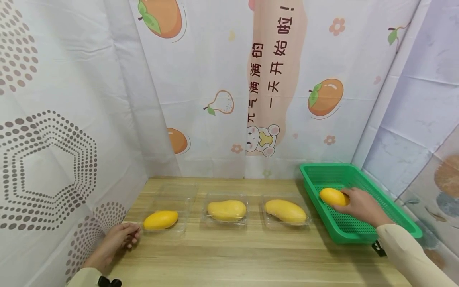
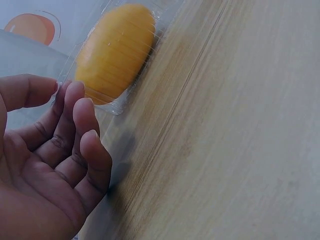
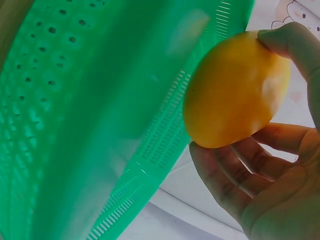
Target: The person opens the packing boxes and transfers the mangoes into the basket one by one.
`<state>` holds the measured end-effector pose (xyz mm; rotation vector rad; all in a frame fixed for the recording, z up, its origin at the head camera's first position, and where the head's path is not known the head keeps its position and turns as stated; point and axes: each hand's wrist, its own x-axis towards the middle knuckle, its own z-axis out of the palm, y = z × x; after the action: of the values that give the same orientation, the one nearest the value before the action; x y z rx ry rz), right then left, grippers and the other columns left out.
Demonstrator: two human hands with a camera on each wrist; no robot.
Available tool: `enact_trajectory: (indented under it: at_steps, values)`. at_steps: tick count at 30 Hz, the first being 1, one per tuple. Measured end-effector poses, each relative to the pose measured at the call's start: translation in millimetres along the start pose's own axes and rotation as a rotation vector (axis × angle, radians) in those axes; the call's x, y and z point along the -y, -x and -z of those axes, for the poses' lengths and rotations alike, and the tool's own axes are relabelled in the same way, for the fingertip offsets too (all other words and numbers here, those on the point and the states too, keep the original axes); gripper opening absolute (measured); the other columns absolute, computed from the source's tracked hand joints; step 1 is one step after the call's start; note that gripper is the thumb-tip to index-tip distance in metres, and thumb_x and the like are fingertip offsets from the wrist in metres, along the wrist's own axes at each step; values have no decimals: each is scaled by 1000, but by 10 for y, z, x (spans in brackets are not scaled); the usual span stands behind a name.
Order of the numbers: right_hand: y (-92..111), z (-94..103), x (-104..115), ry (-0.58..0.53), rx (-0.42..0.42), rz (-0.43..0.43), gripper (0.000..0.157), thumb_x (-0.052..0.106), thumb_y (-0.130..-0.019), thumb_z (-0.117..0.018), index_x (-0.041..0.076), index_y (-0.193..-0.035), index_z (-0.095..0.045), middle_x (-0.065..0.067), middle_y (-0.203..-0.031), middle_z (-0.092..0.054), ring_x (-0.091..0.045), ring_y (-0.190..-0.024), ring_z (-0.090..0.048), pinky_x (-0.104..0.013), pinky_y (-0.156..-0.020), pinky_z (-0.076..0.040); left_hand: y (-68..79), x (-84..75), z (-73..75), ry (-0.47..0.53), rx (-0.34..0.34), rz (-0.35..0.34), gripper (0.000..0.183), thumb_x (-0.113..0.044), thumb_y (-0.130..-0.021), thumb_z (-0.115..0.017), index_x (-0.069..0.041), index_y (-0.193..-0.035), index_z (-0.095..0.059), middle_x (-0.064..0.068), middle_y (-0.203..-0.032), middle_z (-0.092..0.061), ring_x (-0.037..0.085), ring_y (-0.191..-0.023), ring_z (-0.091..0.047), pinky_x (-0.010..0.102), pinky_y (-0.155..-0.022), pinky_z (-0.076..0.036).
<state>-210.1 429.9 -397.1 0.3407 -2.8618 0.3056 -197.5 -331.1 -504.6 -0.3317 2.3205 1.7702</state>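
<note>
In the head view, my right hand (image 1: 360,205) holds a yellow mango (image 1: 332,197) over the green basket (image 1: 391,199). The right wrist view shows thumb and fingertips around this mango (image 3: 232,90), beside the green basket wall. At the table's left, my left hand (image 1: 120,241) is at the near left corner of a clear plastic box (image 1: 186,207) with a mango (image 1: 161,220) in it. Up close, the thumb and forefinger of my left hand (image 2: 55,155) pinch the box's rim, while the other fingers curl loosely. The box's lid (image 1: 175,190) leans open behind it.
A second clear box (image 1: 224,226) with a mango (image 1: 226,210) stands mid-table, and a third clear box (image 1: 287,226) with a mango (image 1: 285,211) is right of it. Printed curtains (image 1: 215,59) hang behind and on both sides of the wooden table (image 1: 229,259).
</note>
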Motion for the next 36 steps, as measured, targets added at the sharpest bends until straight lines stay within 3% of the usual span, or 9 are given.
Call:
enact_trajectory:
  at_steps: [4, 10, 36]
  values:
    - [46, -19, -19, -13, 19, -10, 39, 40, -76, -78, 6, -91, -65, 3, -66, -48, -13, -57, -42, -29, -50, -33, 13, -6, -2, -3, 2, 1, 36, -28, -97, -54, 5, -108, -60, 9, -87, -64, 18, -73, -58, 34, -61, -51]
    - [118, -65, -54, -22, 37, -28, 34, 39, -76, -78, 10, -84, -63, 3, -62, -46, -13, -54, -41, -28, -48, -33, 16, -3, -8, -6, 0, 9, 38, -31, -97, -54, 5, -108, -60, 9, -87, -64, 19, -74, -58, 34, -61, -51]
    - [315, -318, -294, -82, 184, -160, 40, 46, -77, -74, 8, -82, -63, 1, -62, -47, -15, -55, -42, -31, -49, -32, 17, -30, -3, -11, 30, 13, 36, -30, -99, -50, 5, -106, -59, 9, -88, -63, 19, -74, -56, 34, -62, -51]
